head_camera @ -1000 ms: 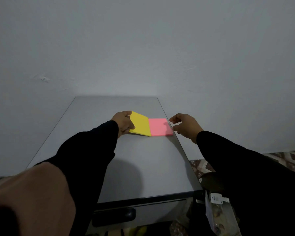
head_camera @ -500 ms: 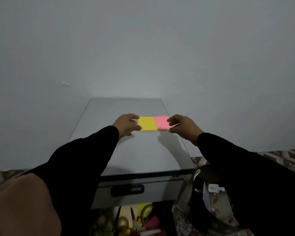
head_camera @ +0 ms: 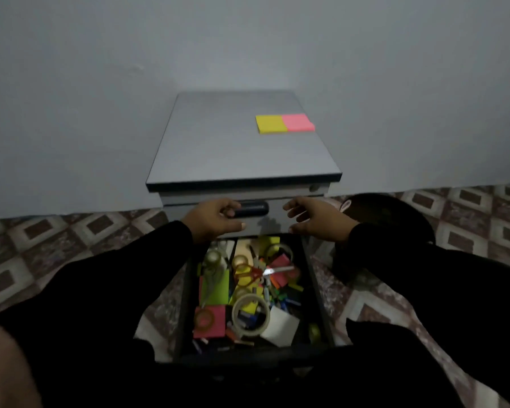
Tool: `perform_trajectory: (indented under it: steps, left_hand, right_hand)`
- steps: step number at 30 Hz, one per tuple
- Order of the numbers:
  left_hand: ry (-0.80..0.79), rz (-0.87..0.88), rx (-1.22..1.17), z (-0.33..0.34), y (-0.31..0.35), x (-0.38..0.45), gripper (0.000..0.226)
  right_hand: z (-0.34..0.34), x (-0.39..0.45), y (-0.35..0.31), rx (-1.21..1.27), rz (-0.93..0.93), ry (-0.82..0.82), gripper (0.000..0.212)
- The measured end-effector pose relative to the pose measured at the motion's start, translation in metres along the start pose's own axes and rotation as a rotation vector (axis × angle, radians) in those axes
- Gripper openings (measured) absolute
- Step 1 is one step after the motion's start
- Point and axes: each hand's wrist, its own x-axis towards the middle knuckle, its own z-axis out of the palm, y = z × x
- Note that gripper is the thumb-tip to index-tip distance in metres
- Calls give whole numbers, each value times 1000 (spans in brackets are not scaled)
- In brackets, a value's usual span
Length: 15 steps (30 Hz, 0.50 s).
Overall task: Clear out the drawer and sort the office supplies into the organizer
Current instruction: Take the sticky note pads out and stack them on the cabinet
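A grey drawer cabinet (head_camera: 233, 151) stands against the wall. On its top lie a yellow sticky-note pad (head_camera: 271, 124) and a pink pad (head_camera: 298, 122), side by side. Its lower drawer (head_camera: 315, 290) is pulled out and full of supplies: red-handled scissors (head_camera: 249, 275), a large tape roll (head_camera: 251, 315), a pink note pad (head_camera: 215, 322), a white pad (head_camera: 280, 325) and several small items. My left hand (head_camera: 218, 219) hovers over the drawer's back end with loosely curled fingers, by the upper drawer's black handle (head_camera: 255, 208). My right hand (head_camera: 315, 216) hangs beside it, fingers relaxed. Both hold nothing.
A black bag or bin (head_camera: 380, 231) sits on the floor right of the cabinet, close to my right forearm. Patterned floor tiles (head_camera: 56, 240) spread on both sides. The wall rises directly behind the cabinet.
Both hands let go of the yellow and pink pads on the cabinet top and drew back down over the open drawer. My view dropped, so the drawer's contents now show.
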Motion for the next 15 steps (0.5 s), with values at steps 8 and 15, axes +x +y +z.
perform_trajectory:
  steps: [8, 15]
  left_hand:
    - [-100, -189, -25, 65, -80, -34, 53]
    - [-38, -336, -10, 100, -139, -34, 68]
  right_hand:
    - [83, -17, 46, 5, 102, -121, 39]
    - [139, -9, 77, 60, 214, -172, 45]
